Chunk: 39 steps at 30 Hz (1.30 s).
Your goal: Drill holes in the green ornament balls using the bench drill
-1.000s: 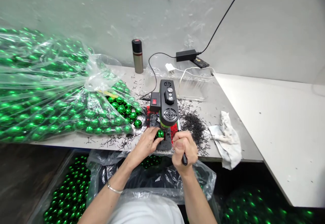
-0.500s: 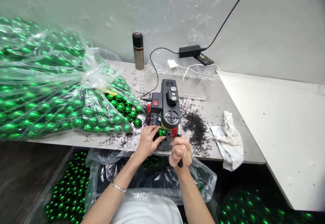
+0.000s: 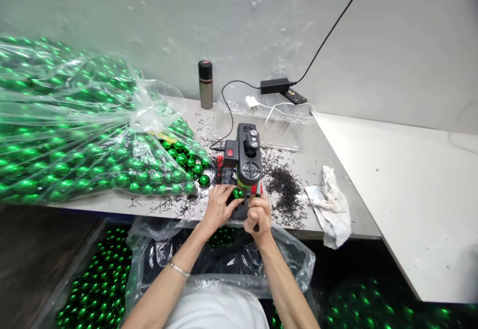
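A small black bench press [image 3: 248, 157] with a red switch stands near the table's front edge. My left hand [image 3: 217, 206] pinches a shiny green ball [image 3: 238, 193] beneath the press head, thumb on the near side and fingers on the far side. To the right of the press, my right hand [image 3: 259, 216] is wrapped round the black-gripped lever handle [image 3: 256, 227]. The ball's underside is hidden. Several loose green balls [image 3: 203, 180] lie left of the press, at the mouth of a clear bag.
A large clear bag of green balls [image 3: 93, 155] fills the table's left. Black bits [image 3: 284, 192] and a white cloth [image 3: 330, 209] lie to the right. Behind are a bottle [image 3: 205, 85], power adapter [image 3: 275, 85] and plastic tray [image 3: 287, 137]. A plastic-lined container [image 3: 145, 264] sits below.
My right hand has moved left and closer to the press with the lever handle. My left hand stays on the ball. The view has shifted slightly.
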Tool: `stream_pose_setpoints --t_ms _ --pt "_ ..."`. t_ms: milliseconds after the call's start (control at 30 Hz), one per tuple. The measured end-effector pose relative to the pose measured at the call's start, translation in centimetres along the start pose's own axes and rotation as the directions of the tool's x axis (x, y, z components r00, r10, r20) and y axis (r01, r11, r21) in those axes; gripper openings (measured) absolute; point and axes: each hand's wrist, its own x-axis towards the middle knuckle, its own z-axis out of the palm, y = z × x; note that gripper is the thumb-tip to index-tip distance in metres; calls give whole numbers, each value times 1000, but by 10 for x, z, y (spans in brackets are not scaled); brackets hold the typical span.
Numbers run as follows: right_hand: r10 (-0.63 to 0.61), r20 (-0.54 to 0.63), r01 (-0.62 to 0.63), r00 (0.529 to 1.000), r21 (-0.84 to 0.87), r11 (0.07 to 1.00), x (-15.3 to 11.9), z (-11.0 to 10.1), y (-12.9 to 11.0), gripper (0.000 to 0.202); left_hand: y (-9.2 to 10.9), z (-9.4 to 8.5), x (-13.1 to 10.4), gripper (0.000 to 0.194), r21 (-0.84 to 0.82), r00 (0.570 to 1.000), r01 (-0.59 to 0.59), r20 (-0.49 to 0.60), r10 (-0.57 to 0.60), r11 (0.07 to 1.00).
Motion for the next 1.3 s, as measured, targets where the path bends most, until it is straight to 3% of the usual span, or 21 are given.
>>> stream_pose_setpoints --t_ms 200,300,400,533,633,700,767,833,867,933,1000,1067,1133,1200,1300 --pt "223 -2 -222 975 97 970 56 -23 -27 29 5 -7 -12 30 -37 1000 -16 21 17 999" --pt "285 43 -288 958 119 950 75 -29 -34 31 9 -26 -32 40 -4 995 -65 71 66 998" --pt "288 18 -287 958 128 949 72 -26 -35 31 6 -50 -39 55 72 987 -120 116 111 990" --pt "282 -28 -276 959 136 951 56 -19 -33 31 -12 -69 -12 37 343 997 -49 79 23 938" --pt "264 -32 -257 964 136 957 51 -17 -31 31 -24 -70 17 33 533 986 41 114 -120 845" --pt "255 -26 -250 967 135 959 51 -18 -30 31 -29 -70 28 32 547 974 62 150 -170 835" --pt "246 -26 -241 969 133 961 51 -18 -29 31 -29 -71 33 32 425 971 101 154 -182 899" --pt "238 -31 -232 971 129 964 51 -17 -29 31 -26 -75 33 35 147 960 230 127 -249 962" --pt "233 -34 -228 972 127 965 51 -17 -30 31 -24 -77 32 38 -43 941 320 125 -313 946" --pt "241 -38 -235 970 129 964 51 -17 -30 32 -18 -79 29 49 -412 872 489 191 -452 769" --pt "264 -37 -257 964 134 957 54 -17 -32 32 -12 -74 25 60 -642 787 587 309 -535 493" --pt "291 -37 -283 956 136 949 58 -18 -34 32 -7 -65 21 67 -723 713 632 401 -575 280" --pt "308 -40 -300 951 132 945 63 -20 -35 32 -4 -52 18 68 -730 660 657 438 -610 187" --pt "319 -41 -311 947 127 942 68 -21 -36 32 -2 -39 17 67 -708 643 676 431 -633 205" --pt "318 -40 -311 947 131 941 73 -22 -36 32 1 -26 17 60 -657 696 667 381 -609 351"
